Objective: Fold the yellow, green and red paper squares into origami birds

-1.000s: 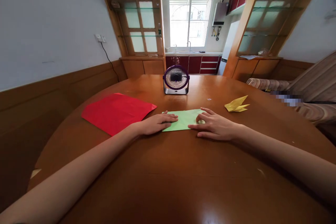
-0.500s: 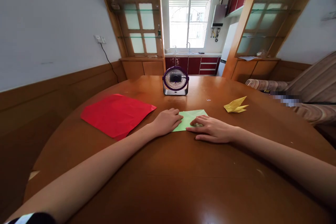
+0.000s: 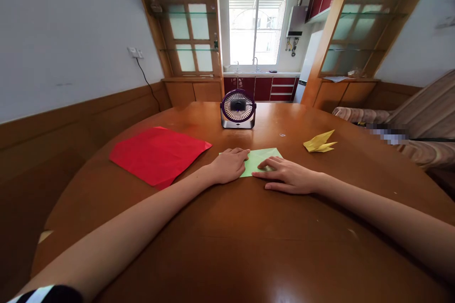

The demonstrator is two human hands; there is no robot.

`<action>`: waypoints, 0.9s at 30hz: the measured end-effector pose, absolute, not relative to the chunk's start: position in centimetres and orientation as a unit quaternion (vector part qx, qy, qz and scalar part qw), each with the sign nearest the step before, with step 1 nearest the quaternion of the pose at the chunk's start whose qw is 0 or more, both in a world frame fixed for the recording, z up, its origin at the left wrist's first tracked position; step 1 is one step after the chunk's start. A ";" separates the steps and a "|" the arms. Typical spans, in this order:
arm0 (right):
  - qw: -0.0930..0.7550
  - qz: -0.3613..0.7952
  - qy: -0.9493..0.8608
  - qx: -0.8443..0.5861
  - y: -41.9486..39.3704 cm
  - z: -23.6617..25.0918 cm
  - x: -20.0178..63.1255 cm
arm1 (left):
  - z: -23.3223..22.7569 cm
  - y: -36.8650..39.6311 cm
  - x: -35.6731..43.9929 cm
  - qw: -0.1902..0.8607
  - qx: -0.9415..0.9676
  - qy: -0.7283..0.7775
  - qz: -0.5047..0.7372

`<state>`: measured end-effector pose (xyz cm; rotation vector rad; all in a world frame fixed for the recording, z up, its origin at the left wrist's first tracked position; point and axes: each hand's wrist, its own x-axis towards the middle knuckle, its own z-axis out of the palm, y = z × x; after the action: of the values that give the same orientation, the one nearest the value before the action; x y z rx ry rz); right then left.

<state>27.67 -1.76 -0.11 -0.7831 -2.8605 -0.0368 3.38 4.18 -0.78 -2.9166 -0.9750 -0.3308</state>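
green folded paper (image 3: pixel 261 158) lies flat on the round wooden table (image 3: pixel 227 246), about midway between the near and far edges and a little right of centre. the left hand (image 3: pixel 227 166) rests on the paper's left part with its fingers curled loosely under, knuckles up, pressing down and covering that end; a thin sliver of green shows past the fingers on the far side. the right hand (image 3: pixel 286 175) lies flat with fingers stretched out and a little spread, its fingertips (image 3: pixel 265 164) on the paper's near right part, the palm on the bare wood; neither hand grips anything. both forearms run back over the table toward the near edge, and a striped sleeve (image 3: pixel 42 293) shows at the near left corner of the view. toward the left edge of the table, well apart from the hands, a red paper sheet (image 3: pixel 158 154) lies flat. near the far edge a small purple desk fan (image 3: pixel 238 109) stands upright, facing the person. a yellow folded paper figure (image 3: pixel 320 142) sits toward the right edge, apart from the green sheet.
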 end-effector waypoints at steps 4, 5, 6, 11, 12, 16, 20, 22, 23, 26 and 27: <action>0.090 -0.002 -0.959 -0.269 -1.9 -0.2 27.8 | -0.7 4.1 3.6 0.018 -0.939 -0.320 -0.120; 0.092 0.001 -0.959 -0.270 -1.9 -0.3 27.8 | -0.7 4.1 3.5 0.011 -0.939 -0.321 -0.124; 0.094 0.004 -0.958 -0.269 -1.9 -0.3 28.0 | -0.8 4.0 3.4 0.004 -0.938 -0.321 -0.128; 0.119 -0.015 -0.959 -0.258 -2.0 -0.4 28.7 | -1.2 4.0 3.1 -0.013 -0.937 -0.327 -0.127; 0.122 -0.022 -0.959 -0.255 -2.0 -0.4 28.9 | -1.2 4.0 3.1 -0.013 -0.936 -0.329 -0.127; 0.123 -0.029 -0.959 -0.253 -2.2 0.1 29.5 | -1.2 3.9 3.0 -0.011 -0.935 -0.333 -0.123; 0.145 -0.014 -0.952 -0.268 -2.5 0.6 30.3 | -1.2 3.8 3.0 -0.016 -0.935 -0.333 -0.120; 0.160 -0.007 -0.947 -0.280 -2.6 0.8 30.8 | -1.1 3.8 3.0 -0.020 -0.934 -0.336 -0.120; 0.164 -0.005 -0.944 -0.286 -2.6 0.9 31.1 | -1.1 3.8 3.0 -0.021 -0.933 -0.337 -0.120; 0.172 0.000 -0.937 -0.303 -2.4 0.9 32.1 | -0.9 3.6 3.0 -0.023 -0.934 -0.336 -0.120; 0.175 0.003 -0.935 -0.308 -2.3 0.8 32.4 | -0.8 3.6 3.0 -0.022 -0.934 -0.336 -0.120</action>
<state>32.44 -2.33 0.82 -0.8723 -2.6499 0.0078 3.05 3.57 -0.84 -2.9768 -1.0701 -0.3836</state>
